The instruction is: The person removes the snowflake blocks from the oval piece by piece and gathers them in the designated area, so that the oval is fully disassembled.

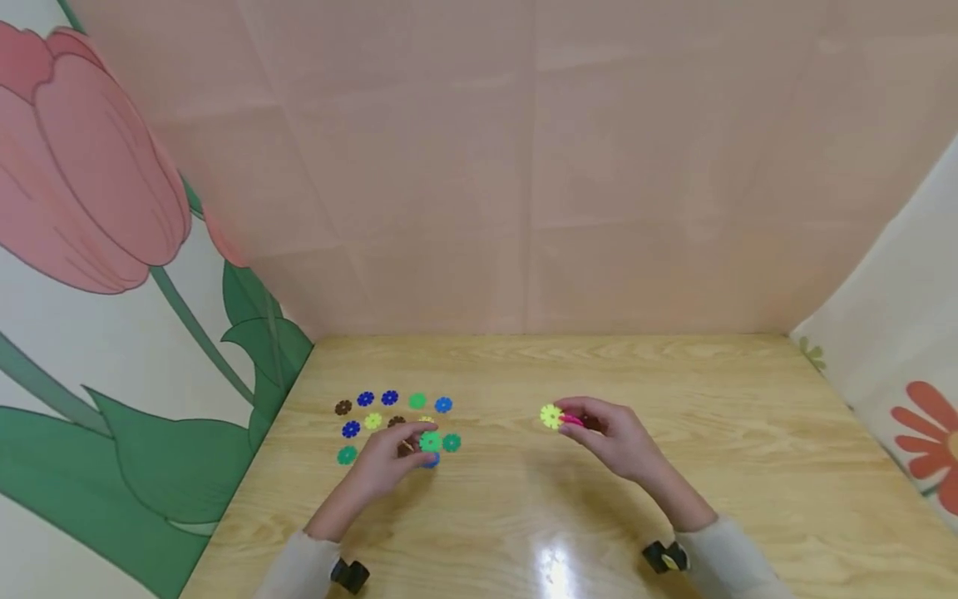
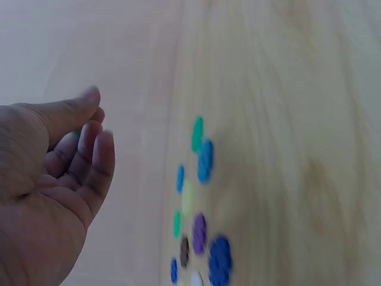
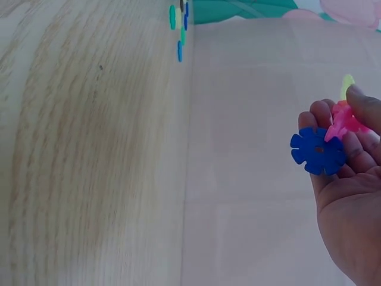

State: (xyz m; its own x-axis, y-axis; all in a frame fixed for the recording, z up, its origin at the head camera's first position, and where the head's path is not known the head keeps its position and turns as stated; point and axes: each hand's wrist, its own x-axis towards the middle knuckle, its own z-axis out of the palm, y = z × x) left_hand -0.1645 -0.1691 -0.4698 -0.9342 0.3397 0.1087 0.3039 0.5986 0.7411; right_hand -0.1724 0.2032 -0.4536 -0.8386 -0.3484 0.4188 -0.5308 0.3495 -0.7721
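Observation:
My left hand (image 1: 387,459) is raised over the left part of the table, pinching a green flower-shaped disc (image 1: 430,442) between thumb and fingers. In the left wrist view the fingers hide nearly all of that disc. My right hand (image 1: 617,439) is held up to the right of the middle. It grips a pink flower disc (image 3: 342,121) between thumb and fingers. A yellow disc (image 1: 551,416) and a blue disc (image 3: 318,151) are joined to the pink one. Beneath and around the left hand, several loose flower discs (image 1: 372,421) lie in rough rows.
The loose discs are blue, green, yellow and brown, including a green one (image 1: 451,443) right of the left hand. A wooden table (image 1: 486,532) reaches back to a pink cloth wall (image 1: 524,208). Flower-printed hangings (image 1: 97,166) stand at the sides.

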